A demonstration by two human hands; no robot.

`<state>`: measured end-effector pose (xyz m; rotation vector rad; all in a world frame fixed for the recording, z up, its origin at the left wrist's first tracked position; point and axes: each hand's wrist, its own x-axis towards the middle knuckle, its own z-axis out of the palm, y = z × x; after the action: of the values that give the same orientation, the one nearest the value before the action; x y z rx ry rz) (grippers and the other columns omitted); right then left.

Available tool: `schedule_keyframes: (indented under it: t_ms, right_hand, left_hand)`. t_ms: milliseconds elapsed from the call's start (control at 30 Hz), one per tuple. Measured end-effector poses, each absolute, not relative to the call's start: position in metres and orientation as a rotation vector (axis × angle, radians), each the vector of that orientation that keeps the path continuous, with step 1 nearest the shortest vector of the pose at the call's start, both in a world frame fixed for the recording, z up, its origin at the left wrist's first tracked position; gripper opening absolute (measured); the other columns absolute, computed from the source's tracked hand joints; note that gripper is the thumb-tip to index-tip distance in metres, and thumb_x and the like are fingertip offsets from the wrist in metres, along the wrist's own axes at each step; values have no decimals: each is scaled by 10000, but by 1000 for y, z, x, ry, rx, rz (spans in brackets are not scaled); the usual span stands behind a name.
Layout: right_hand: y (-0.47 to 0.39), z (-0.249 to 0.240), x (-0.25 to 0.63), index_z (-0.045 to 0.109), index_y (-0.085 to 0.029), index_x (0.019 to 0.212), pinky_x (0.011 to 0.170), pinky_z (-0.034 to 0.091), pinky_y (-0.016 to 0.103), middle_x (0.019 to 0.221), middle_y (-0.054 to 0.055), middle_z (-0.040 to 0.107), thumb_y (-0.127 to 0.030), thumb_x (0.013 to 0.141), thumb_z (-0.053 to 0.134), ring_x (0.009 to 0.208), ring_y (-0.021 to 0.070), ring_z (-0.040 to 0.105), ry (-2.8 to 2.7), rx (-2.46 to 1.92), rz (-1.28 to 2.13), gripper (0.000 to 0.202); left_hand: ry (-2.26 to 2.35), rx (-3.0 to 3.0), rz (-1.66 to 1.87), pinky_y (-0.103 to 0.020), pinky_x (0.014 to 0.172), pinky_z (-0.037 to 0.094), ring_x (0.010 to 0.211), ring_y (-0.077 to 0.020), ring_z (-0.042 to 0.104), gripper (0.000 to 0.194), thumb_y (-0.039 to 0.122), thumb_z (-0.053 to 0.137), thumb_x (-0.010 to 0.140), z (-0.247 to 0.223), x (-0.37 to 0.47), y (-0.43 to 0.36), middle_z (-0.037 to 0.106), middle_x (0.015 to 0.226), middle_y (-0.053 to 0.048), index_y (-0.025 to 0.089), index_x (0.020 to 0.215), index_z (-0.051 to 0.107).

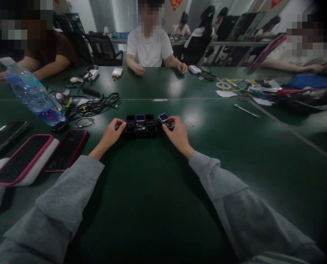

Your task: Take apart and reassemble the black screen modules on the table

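On the green table in front of me lies a black frame (129, 127) with several square openings; a small circuit board with a square screen (140, 124) sits in its middle part. My left hand (114, 132) is closed at the frame's left end, thumb and fingertips pinching its edge. Between the thumb and fingers of my right hand (179, 132) is a second small circuit board with a screen (163, 117), tilted, just off the frame's right end. The fingers partly cover this board.
To the left are a phone in a red case (68, 150), a pink-edged phone (23, 159), a tilted water bottle (35, 93) and black cables (97, 104). A wrench (245, 110) and a cable pile (278, 88) lie right. A person in a white shirt (151, 47) sits opposite.
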<state>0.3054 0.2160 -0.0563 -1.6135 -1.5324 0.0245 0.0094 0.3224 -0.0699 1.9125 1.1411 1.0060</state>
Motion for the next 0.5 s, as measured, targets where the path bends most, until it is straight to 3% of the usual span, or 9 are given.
schedule_keyframes:
  t_ms: [500]
  right_hand:
    - [219, -59, 304, 502, -206, 1048, 752, 504, 400, 1040, 111, 605, -365, 898, 540, 910, 244, 599, -1501, -1610, -3, 222]
  left_hand:
    - [1152, 1934, 1025, -253, 596, 480, 698, -137, 630, 256, 434, 571, 901, -69, 10, 322, 669, 917, -54, 197, 997, 587]
